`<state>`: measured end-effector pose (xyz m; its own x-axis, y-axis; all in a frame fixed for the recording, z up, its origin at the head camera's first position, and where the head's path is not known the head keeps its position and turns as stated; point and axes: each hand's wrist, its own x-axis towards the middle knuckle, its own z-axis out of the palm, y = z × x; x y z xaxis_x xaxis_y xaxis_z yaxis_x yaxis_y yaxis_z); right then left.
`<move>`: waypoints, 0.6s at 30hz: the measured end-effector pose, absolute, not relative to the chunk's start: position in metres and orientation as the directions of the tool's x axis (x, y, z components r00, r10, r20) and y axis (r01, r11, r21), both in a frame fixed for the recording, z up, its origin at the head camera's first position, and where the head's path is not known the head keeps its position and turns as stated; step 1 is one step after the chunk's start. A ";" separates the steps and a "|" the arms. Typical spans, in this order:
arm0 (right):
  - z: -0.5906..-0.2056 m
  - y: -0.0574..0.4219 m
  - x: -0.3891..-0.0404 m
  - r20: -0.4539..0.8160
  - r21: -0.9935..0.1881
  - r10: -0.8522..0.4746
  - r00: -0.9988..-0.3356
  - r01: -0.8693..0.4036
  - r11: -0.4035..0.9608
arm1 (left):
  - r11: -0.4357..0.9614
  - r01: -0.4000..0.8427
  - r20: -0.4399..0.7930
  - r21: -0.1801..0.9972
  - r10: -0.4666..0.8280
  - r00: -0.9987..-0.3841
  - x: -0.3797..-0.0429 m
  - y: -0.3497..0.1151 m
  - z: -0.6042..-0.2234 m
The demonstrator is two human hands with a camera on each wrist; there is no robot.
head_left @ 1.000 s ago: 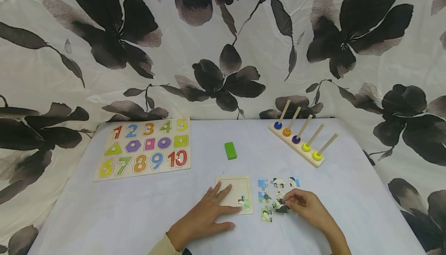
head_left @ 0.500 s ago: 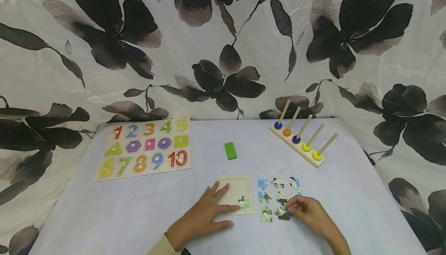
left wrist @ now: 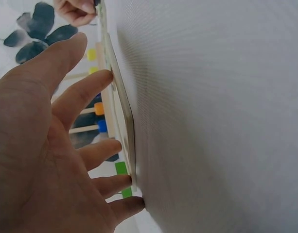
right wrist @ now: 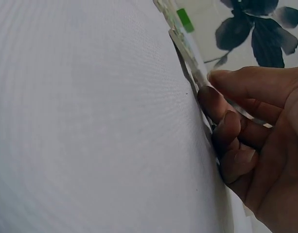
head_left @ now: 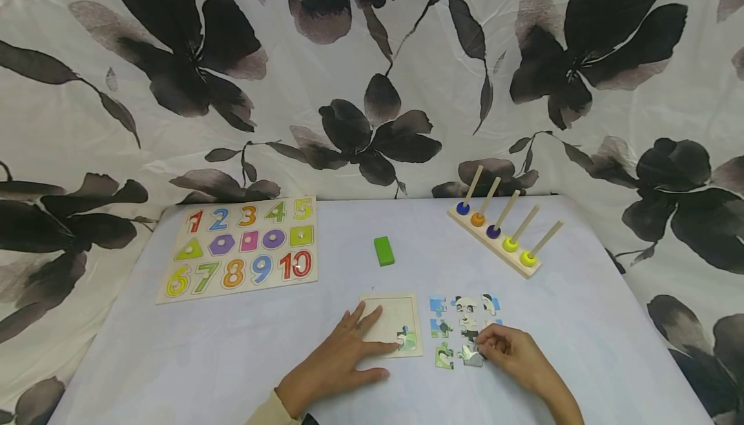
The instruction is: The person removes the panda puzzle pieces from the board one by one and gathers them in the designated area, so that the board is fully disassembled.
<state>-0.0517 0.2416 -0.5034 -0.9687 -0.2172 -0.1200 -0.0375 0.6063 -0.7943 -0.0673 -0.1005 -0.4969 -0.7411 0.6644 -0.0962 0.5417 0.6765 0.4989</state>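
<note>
My left hand lies with spread fingers on the left and lower edge of a square wooden puzzle board. One puzzle piece sits in the board's lower right corner, the index fingertip at its edge. In the left wrist view the fingertips touch the thin board. Right of the board, my right hand pinches the right edge of a panda puzzle piece between thumb and finger; its surface catches the light. The right wrist view shows the thumb and index finger at the piece's edge.
Several loose panda puzzle pieces lie in rows around the right hand. A green block stands behind the board. A number and shape board is at the back left, and a peg stand with coloured beads at the back right.
The right hand has moved slightly toward the front with the puzzle piece, whose face has turned from dark to shiny grey. The left hand has stayed nearly still on the board.
</note>
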 end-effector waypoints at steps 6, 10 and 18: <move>-0.504 0.240 -0.052 -0.127 -0.801 -0.199 -0.972 -0.018 0.599 | 0.675 0.543 -0.091 0.499 0.665 -0.742 -0.067 -0.101 -0.496; -0.502 0.237 -0.051 -0.120 -0.810 -0.185 -0.975 -0.012 0.586 | 0.678 0.549 -0.090 0.489 0.665 -0.741 -0.067 -0.101 -0.497; -0.495 0.210 -0.055 -0.028 -0.812 -0.177 -0.984 -0.081 0.578 | 0.680 0.554 -0.102 0.480 0.671 -0.735 -0.067 -0.100 -0.499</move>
<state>-0.0546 0.2096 -0.4952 -0.9838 -0.1771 -0.0279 -0.0810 0.5781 -0.8120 -0.0672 -0.1002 -0.4988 -0.7347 0.6707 -0.1023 0.5542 0.6803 0.4796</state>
